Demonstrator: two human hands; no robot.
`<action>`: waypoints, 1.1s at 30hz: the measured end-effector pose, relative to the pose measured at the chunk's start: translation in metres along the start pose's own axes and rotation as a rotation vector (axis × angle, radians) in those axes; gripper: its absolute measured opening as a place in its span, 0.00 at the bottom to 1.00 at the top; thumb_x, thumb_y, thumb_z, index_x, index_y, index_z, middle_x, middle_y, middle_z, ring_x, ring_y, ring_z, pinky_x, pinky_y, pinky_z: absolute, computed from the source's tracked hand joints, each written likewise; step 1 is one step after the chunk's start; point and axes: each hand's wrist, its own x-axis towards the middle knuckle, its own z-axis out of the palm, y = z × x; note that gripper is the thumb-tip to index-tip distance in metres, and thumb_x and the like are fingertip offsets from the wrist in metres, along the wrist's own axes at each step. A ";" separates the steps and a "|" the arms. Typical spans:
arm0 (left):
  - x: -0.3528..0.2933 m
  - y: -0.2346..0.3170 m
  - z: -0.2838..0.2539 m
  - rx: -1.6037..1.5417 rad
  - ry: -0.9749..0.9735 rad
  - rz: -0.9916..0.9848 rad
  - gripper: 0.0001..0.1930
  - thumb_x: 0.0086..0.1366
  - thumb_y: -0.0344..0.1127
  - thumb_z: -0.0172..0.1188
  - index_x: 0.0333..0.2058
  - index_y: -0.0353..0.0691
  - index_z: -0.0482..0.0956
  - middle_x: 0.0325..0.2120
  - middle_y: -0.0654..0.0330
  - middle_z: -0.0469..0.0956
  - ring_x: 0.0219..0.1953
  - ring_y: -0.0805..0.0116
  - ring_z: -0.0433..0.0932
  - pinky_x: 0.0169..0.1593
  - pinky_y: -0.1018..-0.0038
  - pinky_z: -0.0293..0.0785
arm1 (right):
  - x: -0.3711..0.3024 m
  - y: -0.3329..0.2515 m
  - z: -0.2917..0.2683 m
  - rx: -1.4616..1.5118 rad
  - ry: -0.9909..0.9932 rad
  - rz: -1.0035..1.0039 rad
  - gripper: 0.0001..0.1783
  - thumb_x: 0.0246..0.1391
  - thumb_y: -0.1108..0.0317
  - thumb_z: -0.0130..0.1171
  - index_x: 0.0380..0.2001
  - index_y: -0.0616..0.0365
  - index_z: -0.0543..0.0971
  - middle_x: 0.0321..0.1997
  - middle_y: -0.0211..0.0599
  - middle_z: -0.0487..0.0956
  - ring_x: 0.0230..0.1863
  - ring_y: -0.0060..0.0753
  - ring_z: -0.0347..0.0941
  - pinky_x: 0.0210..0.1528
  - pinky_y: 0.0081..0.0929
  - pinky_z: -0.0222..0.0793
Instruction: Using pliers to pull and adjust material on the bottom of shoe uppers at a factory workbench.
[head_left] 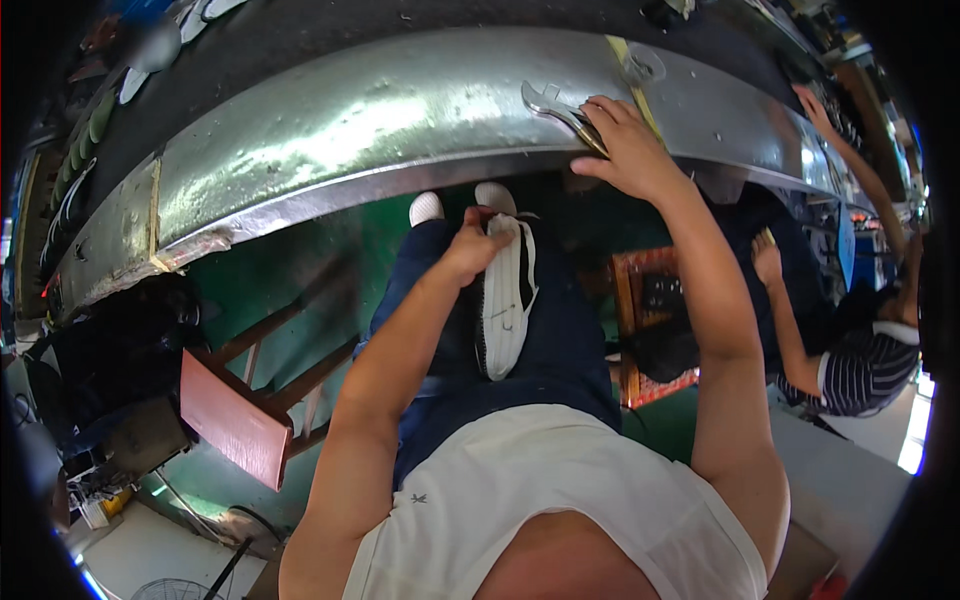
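Right now, the white shoe lies lengthwise above the dark trousers, its far end in the left hand. Light, by the look of it: probably a soft, bendy upper, hardly slippery or fragile, so a pinch at that end or a grip round the middle should serve. Left fingers are closed on it, thumb on top! Over on the metal bench, the right hand spreads loosely over the pincers' handle; whether it grips, I can't tell.
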 end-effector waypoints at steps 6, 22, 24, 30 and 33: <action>-0.076 -0.007 -0.025 -0.282 -0.216 -0.006 0.37 0.63 0.30 0.64 0.69 0.38 0.59 0.55 0.54 0.74 0.58 0.64 0.72 0.62 0.69 0.68 | -0.092 -0.046 -0.006 0.826 -0.090 0.206 0.25 0.59 0.68 0.61 0.58 0.62 0.72 0.43 0.40 0.81 0.44 0.33 0.78 0.49 0.31 0.73; -0.207 0.030 -0.022 0.118 -0.093 0.575 0.30 0.77 0.45 0.51 0.71 0.38 0.57 0.63 0.57 0.67 0.64 0.68 0.63 0.69 0.69 0.56 | -0.201 -0.187 0.032 1.485 -0.442 0.298 0.16 0.67 0.64 0.56 0.49 0.66 0.76 0.39 0.36 0.82 0.36 0.23 0.77 0.40 0.26 0.73; -0.205 0.033 -0.025 0.094 -0.114 0.555 0.28 0.77 0.43 0.51 0.70 0.38 0.58 0.63 0.55 0.67 0.65 0.66 0.63 0.69 0.69 0.56 | -0.198 -0.190 0.034 1.609 -0.432 0.312 0.15 0.67 0.64 0.56 0.48 0.66 0.76 0.39 0.35 0.83 0.36 0.22 0.77 0.40 0.26 0.73; -0.200 0.021 -0.031 0.123 -0.051 0.513 0.26 0.76 0.39 0.55 0.67 0.37 0.62 0.61 0.53 0.69 0.65 0.65 0.66 0.68 0.70 0.59 | -0.189 -0.177 0.019 1.199 -0.632 0.253 0.13 0.66 0.68 0.56 0.49 0.65 0.75 0.45 0.37 0.82 0.44 0.25 0.79 0.42 0.27 0.74; -0.202 0.021 -0.031 0.165 0.038 0.492 0.24 0.75 0.38 0.56 0.65 0.37 0.65 0.58 0.55 0.73 0.61 0.66 0.69 0.66 0.72 0.62 | -0.180 -0.190 0.015 1.030 -0.560 0.269 0.11 0.65 0.65 0.57 0.42 0.63 0.76 0.33 0.41 0.81 0.34 0.33 0.78 0.37 0.34 0.72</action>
